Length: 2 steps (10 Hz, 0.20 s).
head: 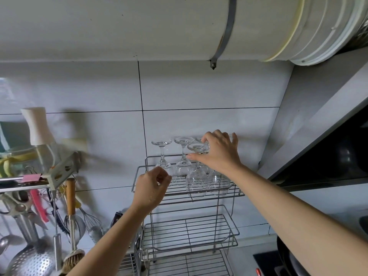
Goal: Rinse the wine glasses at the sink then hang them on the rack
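Several clear wine glasses stand upside down on the top shelf of a wire rack (237, 193) against the tiled wall. My right hand (219, 152) reaches over the front wine glass (197, 177); its thumb lies under the glass's foot by the stem and its index finger curls over the foot's far edge. Left of it stand two more glasses (162, 156) (182, 158). Others are partly hidden behind my right hand. My left hand (152, 188), wet and loosely curled, hovers at the shelf's front left corner and holds nothing.
The rack has two lower wire shelves (189, 232). Hanging utensils, a whisk (89, 218), a brush (72, 253) and a skimmer (31, 261) fill the left. A range hood (328, 156) juts out at right, above a black pan (286, 253). A large white duct (179, 26) runs overhead.
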{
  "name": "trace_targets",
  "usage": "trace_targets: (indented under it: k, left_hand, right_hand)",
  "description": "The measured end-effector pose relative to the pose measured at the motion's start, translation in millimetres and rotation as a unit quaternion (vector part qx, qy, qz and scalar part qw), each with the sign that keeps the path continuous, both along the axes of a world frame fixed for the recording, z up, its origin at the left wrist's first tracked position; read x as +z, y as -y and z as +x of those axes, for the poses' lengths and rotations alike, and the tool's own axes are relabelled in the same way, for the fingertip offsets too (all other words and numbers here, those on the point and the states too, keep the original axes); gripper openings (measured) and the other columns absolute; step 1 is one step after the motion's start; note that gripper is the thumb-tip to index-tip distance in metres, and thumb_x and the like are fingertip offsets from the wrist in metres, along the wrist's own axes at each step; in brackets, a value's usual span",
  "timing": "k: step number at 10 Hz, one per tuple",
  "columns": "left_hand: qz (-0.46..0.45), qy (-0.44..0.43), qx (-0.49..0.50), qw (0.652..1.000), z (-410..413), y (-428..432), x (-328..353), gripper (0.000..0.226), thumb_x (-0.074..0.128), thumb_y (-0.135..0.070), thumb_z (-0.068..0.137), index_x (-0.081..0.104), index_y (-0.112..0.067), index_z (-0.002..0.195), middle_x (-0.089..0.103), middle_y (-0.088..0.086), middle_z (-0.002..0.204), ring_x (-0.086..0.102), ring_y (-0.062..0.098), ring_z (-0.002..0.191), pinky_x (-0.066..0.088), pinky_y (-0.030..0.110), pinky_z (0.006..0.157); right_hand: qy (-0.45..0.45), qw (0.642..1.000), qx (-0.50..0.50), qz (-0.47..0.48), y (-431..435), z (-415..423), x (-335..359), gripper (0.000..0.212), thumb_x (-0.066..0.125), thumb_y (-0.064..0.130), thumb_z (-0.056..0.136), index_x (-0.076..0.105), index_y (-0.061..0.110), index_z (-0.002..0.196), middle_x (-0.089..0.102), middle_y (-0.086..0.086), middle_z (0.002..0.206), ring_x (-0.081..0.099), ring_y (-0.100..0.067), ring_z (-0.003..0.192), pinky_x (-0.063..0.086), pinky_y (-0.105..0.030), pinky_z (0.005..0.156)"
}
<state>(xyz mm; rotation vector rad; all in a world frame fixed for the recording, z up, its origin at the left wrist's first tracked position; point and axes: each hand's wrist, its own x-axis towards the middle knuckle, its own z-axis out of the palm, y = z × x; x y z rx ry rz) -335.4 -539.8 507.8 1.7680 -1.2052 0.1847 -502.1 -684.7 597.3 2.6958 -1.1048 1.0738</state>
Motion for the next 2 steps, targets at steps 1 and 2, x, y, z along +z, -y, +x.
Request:
trace_targets:
  k: [1,2]
  left_hand:
    - [-0.003,-0.002,-0.033,0.999,-2,-3,6,0.004,0.071,-0.022,0.092,0.068,-0.019,0.093,0.072,-0.009,0.086,0.066,0.0,0.081,0.05,0.019,0.07]
    - [-0.061,-0.013,-0.064,0.996,-10,-8,18,0.012,0.071,-0.019,0.093,0.069,-0.017,0.105,0.073,-0.008,0.101,0.069,0.005,0.092,0.059,0.033,0.08]
  right_hand:
    - [0.076,0.995,0.027,-0.063,-10,-7,-5,0.052,0.07,0.065,0.074,0.063,0.025,0.106,0.056,0.006,0.109,0.054,-0.02,0.106,0.035,-0.047,0.103]
    - [0.203,0.971,0.078,-0.099,-25,-18,-13,0.033,0.076,0.042,0.081,0.065,0.019,0.103,0.059,0.004,0.104,0.058,-0.019,0.098,0.043,-0.042,0.088]
